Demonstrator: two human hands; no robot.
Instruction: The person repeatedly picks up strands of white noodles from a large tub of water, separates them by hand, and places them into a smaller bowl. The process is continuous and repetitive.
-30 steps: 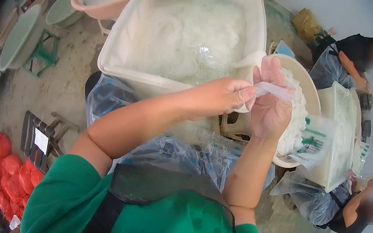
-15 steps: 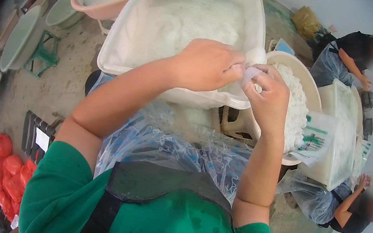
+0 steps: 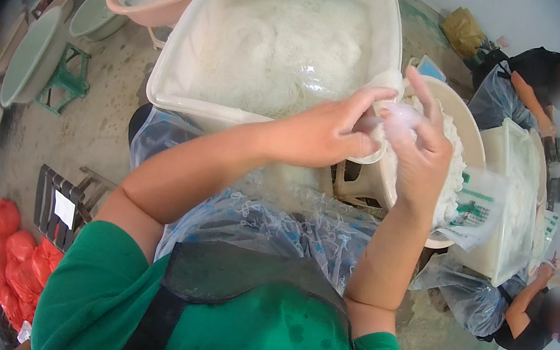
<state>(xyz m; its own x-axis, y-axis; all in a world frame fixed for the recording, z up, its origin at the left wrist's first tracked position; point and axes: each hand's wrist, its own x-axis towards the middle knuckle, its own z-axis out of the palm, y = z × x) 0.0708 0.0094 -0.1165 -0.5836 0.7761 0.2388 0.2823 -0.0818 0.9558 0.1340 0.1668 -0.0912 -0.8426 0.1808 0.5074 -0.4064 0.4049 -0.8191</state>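
Over the right front corner of a large white tub [image 3: 186,98], my two hands are close together. My left hand [image 3: 331,130] is closed, with thumb and fingers around a wet, whitish, translucent film-like piece [image 3: 401,115]. My right hand [image 3: 421,153] grips the same piece, its index finger stretched up and away. What exactly the piece is, I cannot make out. A white rounded fitting [image 3: 388,82] sits on the tub's right rim, partly behind my fingers. Whitish wet strands [image 3: 278,46] lie in cloudy water in the tub.
Right of my hands stands a beige basin [image 3: 473,136] heaped with white strands, a printed plastic bag [image 3: 476,210] at its edge. Beyond it are another white tub [image 3: 496,264] and two seated people. At left are a pink basin [image 3: 155,14], a green stool [image 3: 66,79] and red bags [image 3: 16,265].
Both hands have shifted slightly right and opened somewhat from a tight pinch. My right index finger now points up, and the whitish piece is spread over my right fingers.
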